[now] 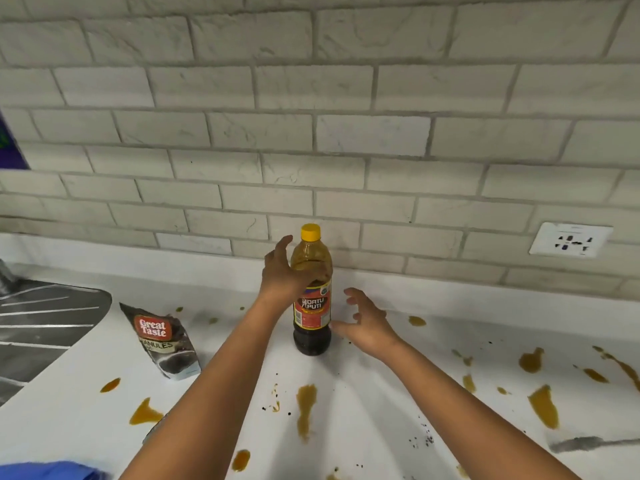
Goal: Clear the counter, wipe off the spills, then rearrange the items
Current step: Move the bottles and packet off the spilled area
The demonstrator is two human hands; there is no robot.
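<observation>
The white counter (363, 393) is filling the lower half of the view, brown spills (306, 407) and dark specks lying across it from 3 to 8 o'clock. At 9 o'clock a sink drainboard (45, 327) is running off the left edge. The soy sauce bottle (312, 306) is standing upright at centre, near the brick wall. The left hand (285, 271) is gripping its shoulder, thumb across the front, fingers hidden behind the bottle. The right hand (367, 323) is hovering at the bottle's 3 o'clock, fingers spread and curled, thumb nearly touching. A coffee pouch (162, 341) is lying at 8 o'clock. A blue thing (48, 471), cut off, is showing at 7 o'clock.
</observation>
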